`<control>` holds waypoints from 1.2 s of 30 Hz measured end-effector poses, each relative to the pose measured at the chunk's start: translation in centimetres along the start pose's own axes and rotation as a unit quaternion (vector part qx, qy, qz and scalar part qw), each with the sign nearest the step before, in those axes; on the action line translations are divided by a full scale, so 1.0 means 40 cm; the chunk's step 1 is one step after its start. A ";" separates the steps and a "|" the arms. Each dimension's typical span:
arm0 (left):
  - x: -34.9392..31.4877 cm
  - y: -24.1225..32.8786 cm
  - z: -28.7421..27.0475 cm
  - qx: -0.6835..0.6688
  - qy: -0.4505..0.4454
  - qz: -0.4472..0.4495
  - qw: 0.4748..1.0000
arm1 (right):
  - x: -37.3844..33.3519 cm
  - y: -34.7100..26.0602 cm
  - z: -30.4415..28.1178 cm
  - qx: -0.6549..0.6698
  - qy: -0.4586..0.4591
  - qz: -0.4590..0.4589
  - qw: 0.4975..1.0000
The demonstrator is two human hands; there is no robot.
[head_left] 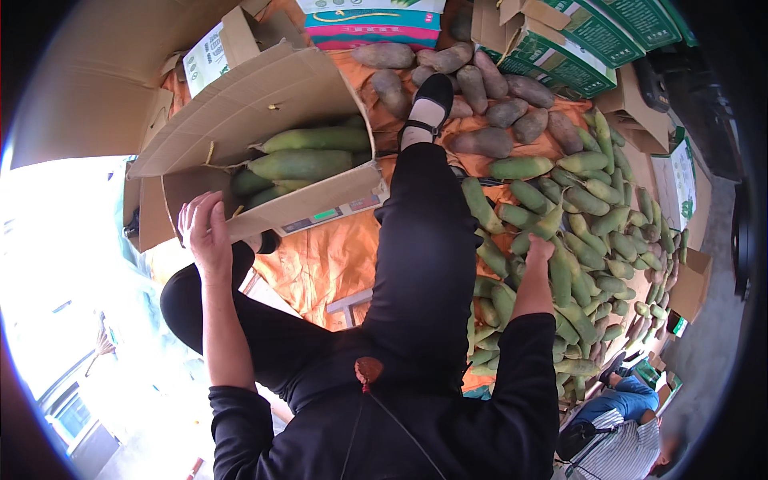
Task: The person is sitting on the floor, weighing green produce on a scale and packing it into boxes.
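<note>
My left hand (206, 232) is at the near left corner of an open cardboard box (264, 192), its fingers loosely bent and apart, with nothing visible in them. Several long green radishes (300, 165) lie inside the box. On the right, my right hand (541, 250) reaches into a large heap of green radishes (588, 248). Its fingers are closed around a green radish (549, 222) at the heap's near left side; the hand itself partly hides them.
Reddish-brown roots (484, 142) lie beyond the heap on an orange sheet (308, 264). Green printed cartons (552, 60) stand far right, a blue and pink box (372, 28) at the back. Another person (620, 436) is at lower right. My legs stretch between box and heap.
</note>
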State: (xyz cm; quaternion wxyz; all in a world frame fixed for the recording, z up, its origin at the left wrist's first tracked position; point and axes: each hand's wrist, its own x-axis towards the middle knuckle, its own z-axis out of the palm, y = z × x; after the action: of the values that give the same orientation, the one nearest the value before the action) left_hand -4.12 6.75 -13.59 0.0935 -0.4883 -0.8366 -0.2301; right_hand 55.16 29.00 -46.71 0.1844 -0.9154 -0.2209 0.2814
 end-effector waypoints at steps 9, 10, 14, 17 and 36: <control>-0.010 -0.022 -0.013 -0.013 0.009 0.006 1.000 | -0.186 -0.049 0.019 0.104 -0.118 -0.113 0.981; -0.005 -0.016 -0.009 -0.027 0.011 -0.006 1.000 | -0.192 -0.059 -0.001 0.108 -0.111 -0.114 0.981; 0.004 -0.003 -0.006 -0.009 0.020 0.011 1.000 | -0.316 -0.179 -0.055 0.254 -0.226 -0.155 0.928; 0.005 0.008 -0.023 -0.023 0.025 0.009 0.999 | -0.454 -0.340 -0.131 0.291 -0.302 -0.184 0.889; 0.000 -0.035 -0.072 -0.171 0.155 -0.047 0.972 | -1.361 -0.572 -0.121 0.101 -0.652 -0.383 0.647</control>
State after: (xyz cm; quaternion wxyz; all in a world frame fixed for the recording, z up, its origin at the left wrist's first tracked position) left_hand -5.52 4.79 -11.48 0.1258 -0.4159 -0.7820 -0.4468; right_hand 10.68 19.40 -8.78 0.1751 -0.3056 -0.5853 0.7303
